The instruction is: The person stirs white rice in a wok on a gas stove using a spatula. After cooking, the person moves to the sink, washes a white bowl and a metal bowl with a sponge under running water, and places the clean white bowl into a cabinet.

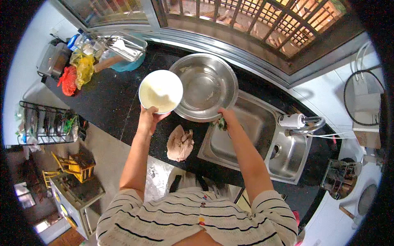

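My left hand [150,119] grips the near rim of a white bowl [161,91], its thumb over the edge. The bowl is tilted so its pale inside shows, and it is held beside a wide stainless steel basin [202,87]. On the basin's near right rim my right hand [228,117] is closed, thumb on top. A little green, perhaps a vegetable scrap, shows just below that hand; I cannot make it out. Between my forearms a crumpled beige cloth [180,143] lies on the black counter [106,96].
To the right is a steel double sink [238,141] with a curved faucet [308,124]. At the far left stand a blue container with a metal tray [127,46], a yellow bag [83,67] and a red bag [68,80]. A barred window runs behind the counter.
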